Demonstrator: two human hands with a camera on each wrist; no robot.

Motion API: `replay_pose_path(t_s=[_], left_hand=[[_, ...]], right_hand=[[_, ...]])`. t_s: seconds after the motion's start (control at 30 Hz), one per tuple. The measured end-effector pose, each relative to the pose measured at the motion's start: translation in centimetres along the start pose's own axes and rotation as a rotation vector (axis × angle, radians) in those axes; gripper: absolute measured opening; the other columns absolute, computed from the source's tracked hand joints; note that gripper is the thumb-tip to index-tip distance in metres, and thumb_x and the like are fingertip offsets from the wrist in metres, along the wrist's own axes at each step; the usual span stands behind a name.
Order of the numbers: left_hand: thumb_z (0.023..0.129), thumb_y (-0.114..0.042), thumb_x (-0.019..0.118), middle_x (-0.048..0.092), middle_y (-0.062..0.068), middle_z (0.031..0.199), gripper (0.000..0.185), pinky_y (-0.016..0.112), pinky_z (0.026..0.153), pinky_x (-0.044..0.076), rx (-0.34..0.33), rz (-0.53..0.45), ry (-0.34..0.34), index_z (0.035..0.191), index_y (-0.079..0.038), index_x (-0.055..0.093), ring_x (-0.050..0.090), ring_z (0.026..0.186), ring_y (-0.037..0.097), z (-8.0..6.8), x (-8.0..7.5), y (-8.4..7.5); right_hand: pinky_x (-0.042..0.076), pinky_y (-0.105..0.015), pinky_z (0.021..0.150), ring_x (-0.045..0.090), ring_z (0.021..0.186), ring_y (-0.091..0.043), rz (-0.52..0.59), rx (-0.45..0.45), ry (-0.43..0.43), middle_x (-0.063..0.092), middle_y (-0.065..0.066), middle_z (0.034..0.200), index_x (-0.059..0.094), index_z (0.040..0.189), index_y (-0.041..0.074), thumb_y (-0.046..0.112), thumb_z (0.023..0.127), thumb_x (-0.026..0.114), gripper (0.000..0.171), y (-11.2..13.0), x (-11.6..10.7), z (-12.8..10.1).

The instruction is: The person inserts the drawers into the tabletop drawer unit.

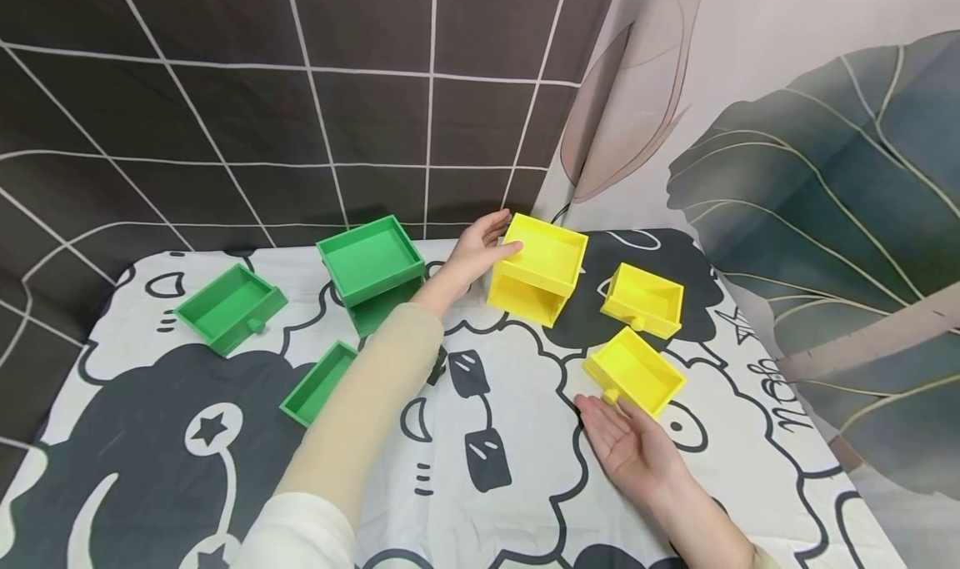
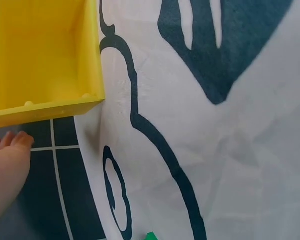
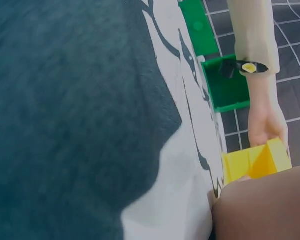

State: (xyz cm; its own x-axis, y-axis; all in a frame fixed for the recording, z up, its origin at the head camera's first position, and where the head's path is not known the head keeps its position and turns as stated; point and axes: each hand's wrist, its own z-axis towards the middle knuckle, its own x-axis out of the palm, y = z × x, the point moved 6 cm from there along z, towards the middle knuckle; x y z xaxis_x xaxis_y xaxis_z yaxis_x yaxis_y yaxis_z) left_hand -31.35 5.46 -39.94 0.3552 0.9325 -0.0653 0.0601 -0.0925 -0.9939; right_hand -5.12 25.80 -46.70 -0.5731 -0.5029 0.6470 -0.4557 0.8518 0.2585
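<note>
A yellow cabinet shell (image 1: 537, 271) stands at the back middle of the table, its opening facing me. My left hand (image 1: 497, 237) rests against its left side, the thumb on the top edge and the fingers straight past the back corner. In the left wrist view the fingertips (image 2: 12, 140) lie just off the yellow shell (image 2: 45, 60). Nearer me, my right hand (image 1: 600, 415) lies palm up and open on the cloth. Its fingertips are just short of the knob of a yellow drawer (image 1: 634, 371). A second yellow drawer (image 1: 643, 300) sits behind it.
A green shell (image 1: 372, 265) stands left of my left arm, with one green drawer (image 1: 228, 306) at far left and another (image 1: 318, 383) beside my sleeve. The black-and-white patterned cloth (image 1: 480, 436) covers the table. Curtains close off the back and right.
</note>
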Motion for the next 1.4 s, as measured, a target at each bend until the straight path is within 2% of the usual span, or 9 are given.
replay_pose_path(t_s=[0.2,0.43,0.67,0.93,1.13,1.4], left_hand=[[0.103,-0.007,0.069,0.04,0.007,0.171,0.071,0.036,0.131,0.039,0.02,-0.027,0.064,0.166,-0.012,0.036,0.039,0.159,0.024,0.1,0.1,-0.2],[0.102,-0.011,0.071,0.044,0.01,0.167,0.071,0.037,0.128,0.043,0.018,0.053,0.078,0.164,-0.013,0.038,0.042,0.156,0.026,0.1,0.0,-0.3],[0.1,-0.015,0.075,0.044,0.01,0.166,0.073,0.038,0.131,0.039,0.027,0.15,0.031,0.164,-0.013,0.039,0.041,0.156,0.028,-0.2,-0.2,-0.6],[0.098,-0.029,0.079,0.041,0.01,0.166,0.079,0.043,0.127,0.045,0.036,0.327,-0.061,0.164,-0.014,0.038,0.043,0.152,0.028,-0.8,-0.9,-0.5],[0.094,-0.03,0.082,0.041,0.012,0.166,0.083,0.045,0.128,0.044,0.062,0.364,-0.111,0.163,-0.011,0.039,0.045,0.15,0.029,-1.6,-1.0,-0.9],[0.095,-0.03,0.08,0.039,0.012,0.167,0.082,0.048,0.131,0.039,0.07,0.385,-0.125,0.164,-0.011,0.039,0.042,0.153,0.03,-2.4,-1.4,-0.7]], right_hand=[[0.047,-0.023,0.121,0.078,0.112,-0.019,0.015,-0.046,-0.028,0.082,-0.012,0.112,0.067,0.11,0.003,0.028,0.116,0.041,0.037,0.0,0.1,0.0],[0.049,-0.022,0.12,0.079,0.108,-0.018,0.072,-0.082,-0.04,0.082,-0.011,0.109,0.067,0.111,0.006,0.025,0.113,0.049,0.027,-0.3,0.1,0.0],[0.055,-0.021,0.112,0.08,0.103,-0.015,0.13,-0.113,-0.093,0.083,-0.009,0.105,0.068,0.108,0.01,0.026,0.11,0.058,0.02,-0.4,0.1,0.1],[0.06,-0.018,0.104,0.081,0.098,-0.012,0.145,-0.123,-0.126,0.084,-0.006,0.1,0.073,0.099,0.009,0.032,0.108,0.061,0.027,-0.2,0.0,0.0],[0.06,-0.018,0.103,0.081,0.099,-0.01,0.115,-0.147,-0.132,0.084,-0.004,0.1,0.07,0.103,0.012,0.03,0.108,0.062,0.02,0.2,0.0,-0.1],[0.06,-0.018,0.102,0.08,0.099,-0.01,0.093,-0.149,-0.143,0.084,-0.005,0.1,0.071,0.102,0.011,0.028,0.107,0.064,0.019,0.6,-0.4,-0.2]])
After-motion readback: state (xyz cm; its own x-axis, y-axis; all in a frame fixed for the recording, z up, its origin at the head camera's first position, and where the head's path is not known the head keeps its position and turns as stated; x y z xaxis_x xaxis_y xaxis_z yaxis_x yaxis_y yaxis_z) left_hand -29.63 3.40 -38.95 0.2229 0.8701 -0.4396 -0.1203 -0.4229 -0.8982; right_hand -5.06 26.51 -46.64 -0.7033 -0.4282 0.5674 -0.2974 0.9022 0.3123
